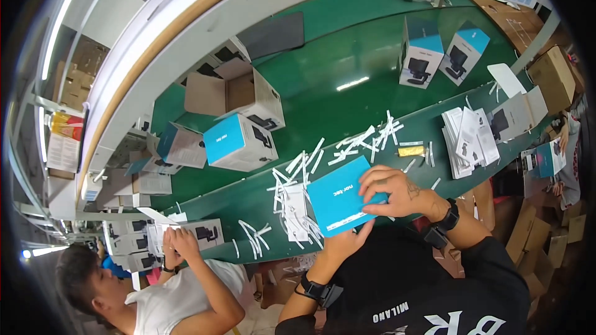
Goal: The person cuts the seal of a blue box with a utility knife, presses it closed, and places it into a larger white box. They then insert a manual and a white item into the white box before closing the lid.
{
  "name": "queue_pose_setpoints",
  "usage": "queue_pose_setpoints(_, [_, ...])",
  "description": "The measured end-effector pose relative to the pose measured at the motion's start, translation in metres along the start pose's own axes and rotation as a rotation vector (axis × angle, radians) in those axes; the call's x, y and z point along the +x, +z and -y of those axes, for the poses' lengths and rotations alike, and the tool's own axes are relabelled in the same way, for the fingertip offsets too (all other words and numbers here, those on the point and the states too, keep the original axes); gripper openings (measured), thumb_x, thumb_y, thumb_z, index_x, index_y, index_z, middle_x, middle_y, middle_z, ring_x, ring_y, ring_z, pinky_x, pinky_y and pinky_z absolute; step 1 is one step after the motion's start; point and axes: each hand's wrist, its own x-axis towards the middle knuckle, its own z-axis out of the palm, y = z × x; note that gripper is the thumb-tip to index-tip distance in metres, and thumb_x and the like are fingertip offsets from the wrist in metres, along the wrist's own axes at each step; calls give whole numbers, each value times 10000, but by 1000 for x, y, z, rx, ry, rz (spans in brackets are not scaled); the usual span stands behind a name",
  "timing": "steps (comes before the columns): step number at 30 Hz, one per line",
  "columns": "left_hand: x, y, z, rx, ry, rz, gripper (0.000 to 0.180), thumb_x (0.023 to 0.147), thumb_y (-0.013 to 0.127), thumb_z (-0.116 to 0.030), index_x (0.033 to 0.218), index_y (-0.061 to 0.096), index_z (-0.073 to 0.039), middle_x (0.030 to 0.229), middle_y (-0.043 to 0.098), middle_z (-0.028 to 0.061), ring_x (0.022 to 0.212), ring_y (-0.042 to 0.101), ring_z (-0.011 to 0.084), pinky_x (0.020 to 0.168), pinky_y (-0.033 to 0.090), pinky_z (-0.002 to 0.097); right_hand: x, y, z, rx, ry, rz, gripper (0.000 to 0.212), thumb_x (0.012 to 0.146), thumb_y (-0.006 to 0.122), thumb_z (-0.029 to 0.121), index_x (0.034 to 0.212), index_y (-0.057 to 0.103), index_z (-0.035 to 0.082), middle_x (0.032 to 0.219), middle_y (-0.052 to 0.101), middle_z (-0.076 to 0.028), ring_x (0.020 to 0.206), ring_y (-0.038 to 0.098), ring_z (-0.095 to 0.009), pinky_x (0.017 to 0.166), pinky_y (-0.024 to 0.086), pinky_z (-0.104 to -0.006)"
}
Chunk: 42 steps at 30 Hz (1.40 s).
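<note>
A box with a bright blue face (332,192) is held in front of me, tilted, above the green bench. My left hand (345,243) supports its lower edge, the thumb showing and the other fingers hidden behind the box. Bent fingers of my right hand (394,193) press on the blue face near its right edge. Loose white paper strips (298,201) lie scattered under and beside the box. Past my right hand are a small yellow packet (410,151) and a pile of white printed leaflets (475,142).
Two blue-topped boxes (422,56) stand at the far right. On the left are another closed box (241,142) and an open carton (239,90). A co-worker in white (180,291) handles a box at the left; another person's hands (562,136) appear far right, above stacked brown cartons (528,229).
</note>
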Motion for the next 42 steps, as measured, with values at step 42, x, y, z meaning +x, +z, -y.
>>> queue_pose_setpoints(42, [-46,50,-11,-1274,-772,-322,462,1077,567,-126,1499,428,0,1360,643,228,1126,725,423,957,620,532,-94,-12,11,84,516,72,326,1018,527,133,1323,535,17,764,728,-154,630,715,-360,651,573,-460])
